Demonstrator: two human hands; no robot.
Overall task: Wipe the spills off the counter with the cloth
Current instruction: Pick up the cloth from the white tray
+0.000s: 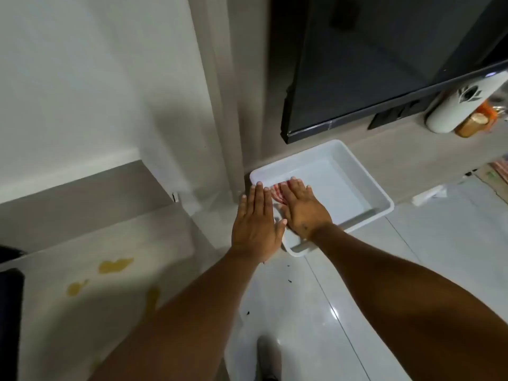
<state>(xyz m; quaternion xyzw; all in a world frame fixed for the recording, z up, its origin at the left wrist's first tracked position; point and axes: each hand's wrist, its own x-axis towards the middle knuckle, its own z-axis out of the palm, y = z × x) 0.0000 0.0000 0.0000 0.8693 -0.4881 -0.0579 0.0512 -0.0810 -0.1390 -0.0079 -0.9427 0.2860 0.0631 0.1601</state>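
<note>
A white rectangular basin (357,171) sits on the floor with water in it. A red-and-white striped cloth (277,193) lies at its near-left side, mostly hidden under my hands. My right hand (301,209) rests flat on the cloth, fingers spread. My left hand (255,221) hovers flat just left of it, over the basin's rim, fingers together and holding nothing. Yellow-brown spills (115,265) mark the pale counter (55,312) at lower left; two more patches lie nearby.
A dark cabinet or screen (371,64) overhangs the basin at the back. A white bottle (453,108) and an orange jar (475,122) stand on the ledge at right. Glossy white floor tiles (412,270) spread to the right. A dark object (9,312) sits at the left edge.
</note>
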